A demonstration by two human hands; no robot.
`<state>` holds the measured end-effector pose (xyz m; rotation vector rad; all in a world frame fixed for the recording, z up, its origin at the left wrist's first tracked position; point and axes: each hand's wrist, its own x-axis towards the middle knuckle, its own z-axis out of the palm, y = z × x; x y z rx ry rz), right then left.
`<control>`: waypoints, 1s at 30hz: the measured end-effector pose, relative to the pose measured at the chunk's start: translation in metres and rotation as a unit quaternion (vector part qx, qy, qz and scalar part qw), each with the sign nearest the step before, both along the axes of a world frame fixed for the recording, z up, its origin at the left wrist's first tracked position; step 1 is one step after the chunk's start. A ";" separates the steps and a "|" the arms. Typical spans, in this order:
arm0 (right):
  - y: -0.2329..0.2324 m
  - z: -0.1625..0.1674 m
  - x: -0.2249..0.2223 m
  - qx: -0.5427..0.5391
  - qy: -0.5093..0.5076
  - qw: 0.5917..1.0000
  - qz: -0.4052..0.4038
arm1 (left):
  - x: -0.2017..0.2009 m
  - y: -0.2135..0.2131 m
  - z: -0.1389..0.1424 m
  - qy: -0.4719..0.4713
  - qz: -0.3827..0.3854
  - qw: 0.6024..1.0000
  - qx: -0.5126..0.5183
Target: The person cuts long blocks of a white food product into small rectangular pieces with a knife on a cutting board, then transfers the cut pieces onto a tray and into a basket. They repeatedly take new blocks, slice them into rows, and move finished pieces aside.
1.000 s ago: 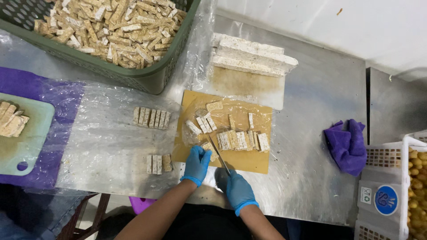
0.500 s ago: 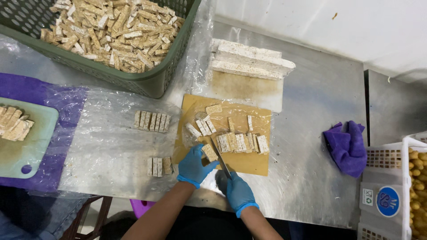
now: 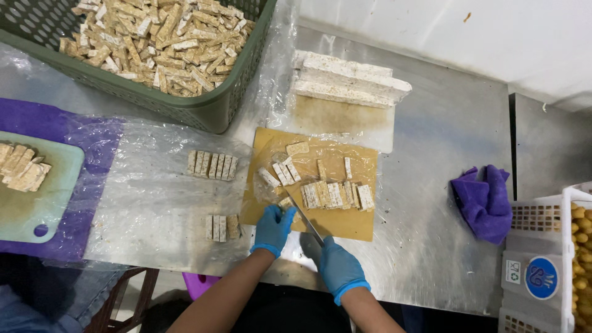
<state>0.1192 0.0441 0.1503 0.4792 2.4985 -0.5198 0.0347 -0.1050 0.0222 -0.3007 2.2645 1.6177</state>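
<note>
A steel desk (image 3: 431,142) under plastic sheeting carries a tan cutting board (image 3: 345,225) near the front edge, cut strips (image 3: 336,194) lined along it within reach. The left hand (image 3: 273,227) curls its fingers (image 3: 285,214) down on a small piece (image 3: 286,203), steadying it. The right hand (image 3: 338,268) is closed round a knife (image 3: 304,216) (blade angled toward that piece).

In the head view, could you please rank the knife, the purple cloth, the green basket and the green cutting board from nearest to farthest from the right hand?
From the right hand:
1. Knife, in its grip, blade over the board.
2. Purple cloth, to the right.
3. Green basket, up-left.
4. Green cutting board, far left.
</note>
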 end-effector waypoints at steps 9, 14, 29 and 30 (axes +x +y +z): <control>0.011 -0.017 0.007 0.051 -0.014 0.997 0.048 | 0.003 0.011 -0.019 0.000 0.026 0.998 0.054; 0.015 -0.025 0.012 0.062 -0.008 0.996 0.065 | 0.003 0.012 -0.011 -0.017 0.033 0.998 0.056; 0.021 -0.022 -0.009 0.084 -0.071 0.986 0.123 | -0.003 0.007 -0.025 -0.114 0.030 0.976 0.183; 0.024 -0.026 -0.010 0.083 -0.071 0.986 0.128 | -0.004 0.006 -0.025 -0.116 0.021 0.978 0.170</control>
